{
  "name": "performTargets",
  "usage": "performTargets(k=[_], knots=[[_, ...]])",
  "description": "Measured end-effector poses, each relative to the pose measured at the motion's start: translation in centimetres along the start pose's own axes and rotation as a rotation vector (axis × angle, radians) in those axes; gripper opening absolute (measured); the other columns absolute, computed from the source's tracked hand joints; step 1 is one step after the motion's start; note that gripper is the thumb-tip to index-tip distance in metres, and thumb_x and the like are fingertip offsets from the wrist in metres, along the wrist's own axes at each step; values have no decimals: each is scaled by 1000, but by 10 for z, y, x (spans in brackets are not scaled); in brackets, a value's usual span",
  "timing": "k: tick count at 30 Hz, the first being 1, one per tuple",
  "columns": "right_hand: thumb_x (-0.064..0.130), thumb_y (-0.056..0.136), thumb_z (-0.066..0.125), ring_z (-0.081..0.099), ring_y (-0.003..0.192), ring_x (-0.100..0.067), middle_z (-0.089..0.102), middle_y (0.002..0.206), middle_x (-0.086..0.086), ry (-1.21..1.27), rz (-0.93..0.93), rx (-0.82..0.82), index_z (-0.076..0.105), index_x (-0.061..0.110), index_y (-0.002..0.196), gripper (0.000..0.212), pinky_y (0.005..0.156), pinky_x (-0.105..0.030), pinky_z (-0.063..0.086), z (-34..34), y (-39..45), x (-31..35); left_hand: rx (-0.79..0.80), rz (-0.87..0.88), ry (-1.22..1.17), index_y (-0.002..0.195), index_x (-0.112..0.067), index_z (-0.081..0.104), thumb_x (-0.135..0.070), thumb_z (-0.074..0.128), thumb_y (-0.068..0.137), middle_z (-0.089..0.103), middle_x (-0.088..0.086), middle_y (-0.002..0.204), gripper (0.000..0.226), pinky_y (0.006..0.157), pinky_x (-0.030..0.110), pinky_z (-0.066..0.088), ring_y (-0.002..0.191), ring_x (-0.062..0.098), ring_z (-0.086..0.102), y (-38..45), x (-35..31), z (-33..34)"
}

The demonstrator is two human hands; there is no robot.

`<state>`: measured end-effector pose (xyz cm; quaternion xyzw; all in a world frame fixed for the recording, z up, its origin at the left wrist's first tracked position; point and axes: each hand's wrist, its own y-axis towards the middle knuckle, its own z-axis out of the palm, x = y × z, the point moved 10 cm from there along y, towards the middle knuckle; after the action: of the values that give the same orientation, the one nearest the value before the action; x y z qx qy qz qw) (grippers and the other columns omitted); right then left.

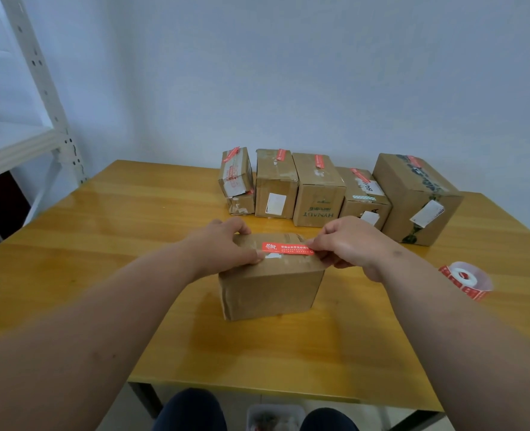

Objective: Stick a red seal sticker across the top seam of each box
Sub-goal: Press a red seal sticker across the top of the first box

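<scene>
A brown cardboard box (271, 290) stands on the yellow wooden table (102, 219) right in front of me. A red seal sticker (287, 247) with white print lies across its top. My left hand (223, 244) rests on the box's left top edge, its thumb pressing the sticker's left end. At the other end, my right hand (351, 244) pinches the sticker with curled fingers. A roll of red seal stickers (466, 279) lies on the table to the right.
Several cardboard boxes (318, 189) stand in a row at the back of the table, each with a red sticker on top; the largest (416, 199) is at the far right. A white metal shelf (18, 132) stands at the left. My knees show below the table's front edge.
</scene>
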<state>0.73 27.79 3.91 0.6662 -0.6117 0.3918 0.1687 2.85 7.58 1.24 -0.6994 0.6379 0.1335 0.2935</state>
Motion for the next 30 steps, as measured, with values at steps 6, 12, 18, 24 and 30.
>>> performTargets(k=[6, 12, 18, 24, 30], knots=[[25, 87, 73, 64, 66, -15, 70, 80, -6, -105, -40, -61, 66, 9, 80, 19, 60, -25, 45, -4, 2, 11, -3, -10, 9, 121, -37, 48, -60, 67, 78, 46, 2, 127, 52, 95, 45, 49, 107, 24, 51, 2, 2, 1], [26, 91, 65, 65, 76, -22, 73, 86, -15, -268, -99, -85, 70, 2, 85, 26, 73, -36, 53, -3, 1, 20, 5, -21, -3, 124, -38, 47, -60, 66, 79, 45, 2, 130, 54, 96, 45, 48, 108, 24, 51, -1, 3, 2], [20, 91, 59, 60, 74, -23, 66, 80, -17, -254, -138, -89, 60, 8, 76, 19, 64, -31, 45, -3, -2, 24, 9, -21, -30, 131, -35, 44, -57, 65, 82, 43, 3, 135, 58, 98, 43, 47, 112, 23, 48, -5, 0, 2], [20, 91, 58, 65, 82, -25, 70, 93, -18, -208, -171, -60, 57, 11, 77, 17, 79, -41, 54, -2, -5, 29, 8, -17, -37, 133, -34, 44, -56, 64, 83, 42, 4, 136, 59, 99, 43, 45, 114, 24, 47, -7, -1, 2], [41, 91, 61, 64, 83, -26, 65, 91, -16, -178, -101, -84, 62, 1, 89, 40, 83, -40, 51, -5, -4, 21, 15, -13, -50, 132, -34, 44, -57, 65, 82, 42, 3, 136, 59, 100, 45, 45, 114, 24, 47, -6, 2, 3]])
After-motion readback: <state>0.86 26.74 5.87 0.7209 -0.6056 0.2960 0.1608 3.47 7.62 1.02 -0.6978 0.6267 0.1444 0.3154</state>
